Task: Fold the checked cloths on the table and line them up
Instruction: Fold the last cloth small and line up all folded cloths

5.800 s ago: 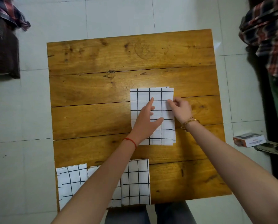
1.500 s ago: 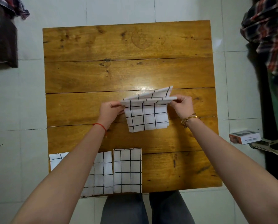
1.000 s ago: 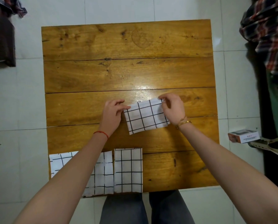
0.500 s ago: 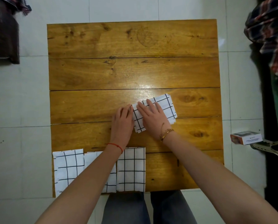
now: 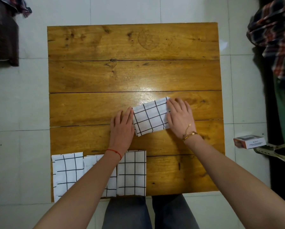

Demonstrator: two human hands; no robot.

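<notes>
though box [image 5: 248, 141] bears print, text unreadable.

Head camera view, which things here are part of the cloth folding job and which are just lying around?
Part of the job:
folded cloth being pressed
left hand
right hand
three folded cloths in row
table

Lying about:
small box on floor
plaid garment

The left forearm [image 5: 95, 176] covers most of the middle folded cloth [image 5: 111, 187] in the row at the near edge of the bench [image 5: 138, 71]. The right hand [image 5: 179, 118] hides the right end of the cloth [image 5: 150, 117] under it. The print on the small box [image 5: 249, 142] on the floor is too small to read.
</notes>
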